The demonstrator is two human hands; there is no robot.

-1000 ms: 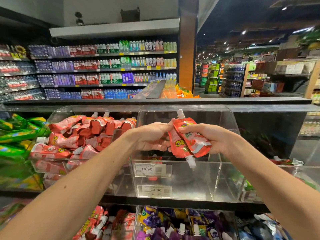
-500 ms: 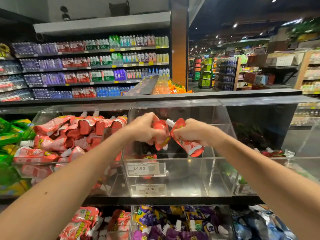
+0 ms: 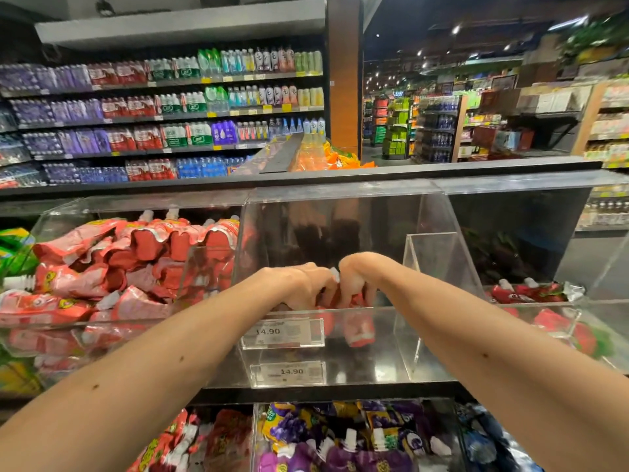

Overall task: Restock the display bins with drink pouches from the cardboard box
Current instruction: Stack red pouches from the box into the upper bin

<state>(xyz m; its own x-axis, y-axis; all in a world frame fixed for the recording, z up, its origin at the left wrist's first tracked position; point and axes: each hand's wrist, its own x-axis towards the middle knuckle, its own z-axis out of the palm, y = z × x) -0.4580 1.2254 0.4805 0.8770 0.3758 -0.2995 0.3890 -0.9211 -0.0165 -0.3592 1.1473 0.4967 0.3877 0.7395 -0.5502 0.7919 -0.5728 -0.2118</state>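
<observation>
Dark shelf [image 3: 306, 393] carries row of clear bins. Middle bin [image 3: 391, 335] encloses fingers [image 3: 355, 289]. Red pouches [image 3: 357, 330] directly below fingers, behind front wall. Two 14.90 price tags [image 3: 282, 332] just below-left of fingers. Left bin [image 3: 47, 338], left of fingers, heaped with pink-red pouches [image 3: 102, 277]. Right bin [image 3: 561, 316], right of fingers, holds few strawberry pouches [image 3: 520, 294]. Lower tier, beneath fingers: purple pouches [image 3: 340, 454].

Fingertips of left hand [image 3: 304, 284] and right hand [image 3: 355, 279] out of sight among red pouches [image 3: 359, 330]

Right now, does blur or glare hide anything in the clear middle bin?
Head view: the left hand and right hand are slightly motion-blurred; reflections streak the front of the middle bin, yet the red pouches show through it.
</observation>
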